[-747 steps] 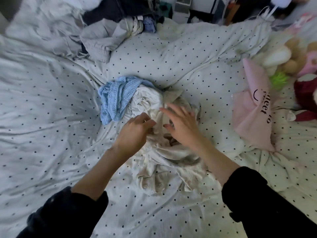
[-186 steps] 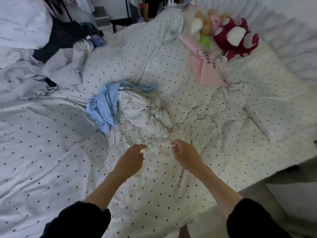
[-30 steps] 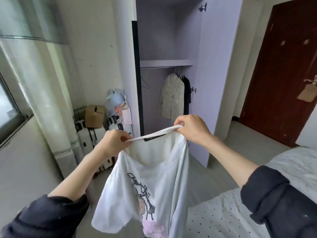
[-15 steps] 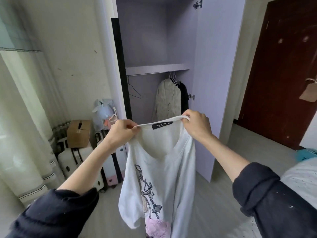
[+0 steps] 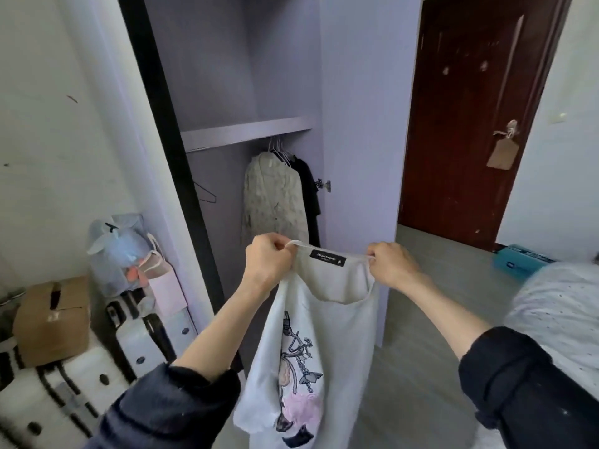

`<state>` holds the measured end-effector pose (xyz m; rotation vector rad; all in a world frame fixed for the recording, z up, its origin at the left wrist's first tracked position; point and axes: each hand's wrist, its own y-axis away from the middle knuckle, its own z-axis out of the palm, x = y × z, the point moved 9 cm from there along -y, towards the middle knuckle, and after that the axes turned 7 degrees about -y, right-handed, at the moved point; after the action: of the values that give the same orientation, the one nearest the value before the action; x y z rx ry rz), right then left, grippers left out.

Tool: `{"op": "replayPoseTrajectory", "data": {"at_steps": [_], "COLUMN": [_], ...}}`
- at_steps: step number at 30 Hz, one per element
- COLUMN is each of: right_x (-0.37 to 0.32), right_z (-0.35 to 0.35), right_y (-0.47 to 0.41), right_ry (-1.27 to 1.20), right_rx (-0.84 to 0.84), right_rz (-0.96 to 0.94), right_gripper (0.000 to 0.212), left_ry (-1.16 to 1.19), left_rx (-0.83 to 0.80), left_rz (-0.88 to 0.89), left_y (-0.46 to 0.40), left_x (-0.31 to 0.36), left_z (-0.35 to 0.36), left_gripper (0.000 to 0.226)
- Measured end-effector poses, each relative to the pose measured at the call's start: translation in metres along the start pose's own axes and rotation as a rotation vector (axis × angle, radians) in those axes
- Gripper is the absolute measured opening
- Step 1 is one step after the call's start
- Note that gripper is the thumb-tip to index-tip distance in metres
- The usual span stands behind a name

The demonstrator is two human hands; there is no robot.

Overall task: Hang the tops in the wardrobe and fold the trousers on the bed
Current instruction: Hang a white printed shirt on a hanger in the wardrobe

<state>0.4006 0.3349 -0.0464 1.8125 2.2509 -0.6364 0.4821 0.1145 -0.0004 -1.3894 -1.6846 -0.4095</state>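
Person turned from bed to open wardrobe (image 5: 282,92), white printed top (image 5: 311,351) lifted off bed, hands (image 5: 267,262) now gripping its neckline, closer to wardrobe.

Ahead of our left hand (image 5: 267,262), beyond its knuckles, we see the wardrobe (image 5: 359,124) standing open on the grey floor (image 5: 431,319). Its shelf (image 5: 246,132) sits high above both hands. From the rail under it hang a pale patterned top (image 5: 275,196) and a dark garment (image 5: 309,186), with one bare hanger (image 5: 204,192) to their left. Outward of our right hand (image 5: 392,265), the dotted bed (image 5: 557,312) reaches into view. A blue box (image 5: 522,262) lies on the floor beyond the bed.
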Motion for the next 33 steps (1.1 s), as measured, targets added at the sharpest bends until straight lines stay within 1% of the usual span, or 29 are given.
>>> {"op": "replayPoseTrajectory", "data": {"at_steps": [3, 5, 7, 10, 13, 17, 20, 22, 26, 29, 30, 31, 33], "right_x": [-0.001, 0.0, 0.002, 0.004, 0.006, 0.006, 0.013, 0.016, 0.028, 0.025, 0.023, 0.02, 0.013], "right_z": [-0.001, 0.004, 0.011, 0.017, 0.023, 0.025, 0.032, 0.038, 0.048, 0.058, 0.063, 0.069, 0.081], "right_y": [-0.021, -0.036, -0.055, -0.08, -0.112, -0.164, -0.214, -0.235, -0.295, -0.336, -0.342, -0.352, -0.374], "right_ry": [0.046, 0.022, -0.023, -0.084, -0.09, -0.076, -0.063, -0.077, -0.103, -0.124, -0.123, -0.12, -0.127], "right_rx": [0.053, 0.045, 0.028, -0.005, -0.046, -0.065, -0.079, -0.102, -0.159, -0.188, -0.194, -0.207, -0.207], "right_rz": [0.042, 0.071, 0.101, 0.107, 0.078, 0.009, -0.057, -0.094, -0.184, -0.259, -0.281, -0.311, -0.363], "right_gripper": [0.025, 0.024, 0.022, 0.017, 0.011, 0.011, 0.013, 0.014, 0.014, 0.014, 0.015, 0.015, 0.015], "left_ry": [-0.004, -0.044, -0.143, -0.282, -0.307, -0.338, -0.427, -0.492, -0.525, -0.484, -0.414, -0.286, 0.082], "left_rx": [-0.005, -0.005, 0.008, 0.063, 0.072, 0.082, 0.061, 0.027, -0.002, -0.005, 0.006, 0.034, 0.1], "left_rz": [-0.009, -0.012, 0.0, 0.021, -0.01, -0.037, -0.038, -0.051, -0.198, -0.327, -0.37, -0.438, -0.589], "left_y": [-0.03, -0.048, -0.068, -0.092, -0.118, -0.156, -0.197, -0.219, -0.263, -0.288, -0.291, -0.297, -0.305], "left_x": [-0.017, -0.029, -0.039, -0.046, -0.06, -0.078, -0.092, -0.104, -0.133, -0.157, -0.165, -0.177, -0.198], "left_z": [0.004, 0.008, 0.014, 0.021, 0.032, 0.055, 0.083, 0.093, 0.118, 0.128, 0.127, 0.125, 0.126], "left_gripper": [0.014, 0.015, 0.02, 0.033, 0.038, 0.035, 0.029, 0.031, 0.029, 0.027, 0.025, 0.023, 0.021]}}
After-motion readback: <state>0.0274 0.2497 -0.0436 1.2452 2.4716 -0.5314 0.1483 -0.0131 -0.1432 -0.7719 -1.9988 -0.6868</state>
